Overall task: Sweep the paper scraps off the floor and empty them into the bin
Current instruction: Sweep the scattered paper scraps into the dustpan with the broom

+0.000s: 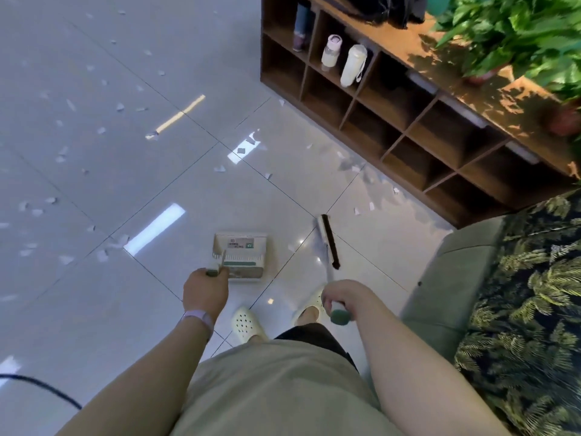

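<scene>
place: lounge or lobby; cues: cubby shelf (393, 121); sofa (456, 278); potted plants (518, 33)

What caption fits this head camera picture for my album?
Left hand holds dustpan, right hand holds broom, scraps everywhere.

One camera, worn on the head, looking down and forward.

Sits high over the floor (94, 89), looking steeply down past both arms to the feet at the bottom middle. Close to the left hand (206, 289) and right hand (341, 298); farther from the dustpan (240, 254) and broom (328, 242) on the tiles. Reaches out to the wooden shelf (393, 121) at top right and a sofa (456, 278) at right. Wide lens, bending lines near the edges. No second view to share with.
</scene>
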### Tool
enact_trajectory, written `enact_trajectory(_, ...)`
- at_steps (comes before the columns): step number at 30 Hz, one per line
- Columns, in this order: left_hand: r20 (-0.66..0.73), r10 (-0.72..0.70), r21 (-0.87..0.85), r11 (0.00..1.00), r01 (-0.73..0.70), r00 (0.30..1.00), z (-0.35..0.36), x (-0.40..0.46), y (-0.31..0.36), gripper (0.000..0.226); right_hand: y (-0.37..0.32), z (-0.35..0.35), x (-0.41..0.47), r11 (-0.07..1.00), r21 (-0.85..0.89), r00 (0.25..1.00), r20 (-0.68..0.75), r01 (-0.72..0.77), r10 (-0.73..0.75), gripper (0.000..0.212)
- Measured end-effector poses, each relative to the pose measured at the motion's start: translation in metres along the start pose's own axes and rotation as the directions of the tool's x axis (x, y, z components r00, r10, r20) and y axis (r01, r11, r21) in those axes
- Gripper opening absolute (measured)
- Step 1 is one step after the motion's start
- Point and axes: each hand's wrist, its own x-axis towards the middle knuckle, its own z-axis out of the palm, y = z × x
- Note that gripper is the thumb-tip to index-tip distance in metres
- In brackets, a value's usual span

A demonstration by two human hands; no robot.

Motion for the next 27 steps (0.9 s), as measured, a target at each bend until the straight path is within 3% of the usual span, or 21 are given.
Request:
enact_trajectory(4,-0.038,-0.035,-0.002,0.999,0.035,0.999,-0.017,-0.002,-0.023,0.025,-0.024,0.015,-0.014,0.95,0.309,0.992,0.098,0.049,-0.084,0.018)
enact_trajectory(6,-0.055,-0.064,0.006,0.998,0.064,0.996,-0.023,-0.003,-0.035,0.026,-0.025,0.004,-0.015,0.798,0.603,0.983,0.155,-0.015,-0.098,0.028)
enact_trajectory(8,-0.062,-0.077,0.004,0.997,0.078,0.995,-0.028,-0.005,-0.044,0.025,-0.017,-0.003,-0.023,0.663,0.739,0.965,0.243,-0.12,-0.096,0.037)
enact_trajectory(11,-0.059,-0.068,0.002,0.998,0.068,0.996,-0.032,-0.013,-0.05,0.019,-0.01,0.002,-0.032,0.665,0.738,0.957,0.264,-0.119,-0.123,0.037)
enact_trajectory(17,-0.097,-0.064,-0.041,0.997,0.06,0.993,-0.04,-0.033,-0.077,0.018,-0.028,0.021,-0.047,0.773,0.634,0.984,0.119,0.024,-0.129,0.03)
enact_trajectory(23,-0.152,-0.08,-0.117,0.991,0.062,0.985,-0.048,-0.065,-0.093,0.029,-0.011,0.033,-0.055,0.664,0.745,0.974,0.101,0.061,-0.203,0.03)
enact_trajectory(27,-0.121,-0.042,-0.018,0.999,0.041,0.992,-0.028,-0.099,-0.098,0.028,0.045,0.019,-0.061,0.596,0.803,0.975,0.119,0.017,-0.187,0.035)
